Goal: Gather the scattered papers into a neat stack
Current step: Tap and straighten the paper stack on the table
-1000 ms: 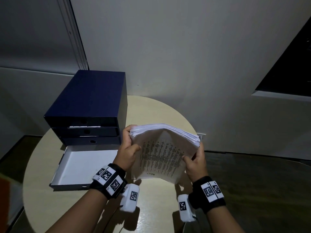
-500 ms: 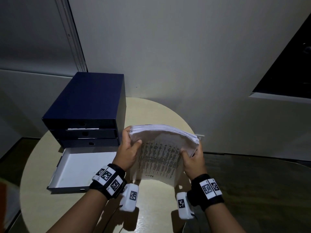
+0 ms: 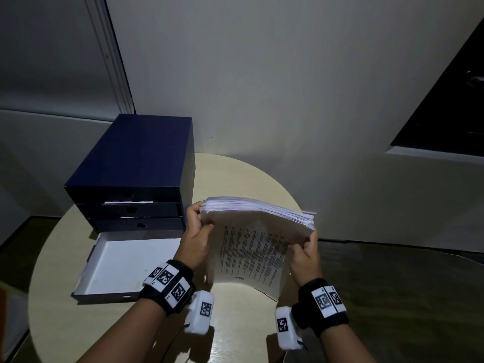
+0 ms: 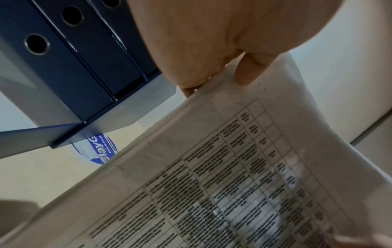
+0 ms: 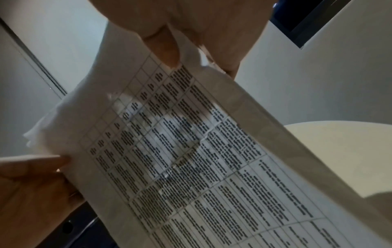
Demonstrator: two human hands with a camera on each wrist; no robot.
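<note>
A thick stack of printed papers (image 3: 251, 247) stands on its lower edge on the round table (image 3: 235, 326), leaning back with a printed table facing me. My left hand (image 3: 195, 231) grips its upper left corner, thumb on the front sheet. My right hand (image 3: 305, 251) grips the upper right corner. In the left wrist view the thumb (image 4: 248, 72) presses the papers (image 4: 233, 176). In the right wrist view my right thumb (image 5: 163, 45) pinches the papers (image 5: 191, 151), and the left hand (image 5: 31, 176) shows at the lower left.
A dark blue drawer unit (image 3: 131, 174) stands at the table's back left. Its pulled-out white-lined drawer (image 3: 123, 265) lies in front of it. A round blue sticker (image 4: 95, 149) is on the tabletop. Walls rise close behind; the table edge drops off at the right.
The stack has tipped a little so its top edge points more to the right. Both hands kept their grips on the upper corners.
</note>
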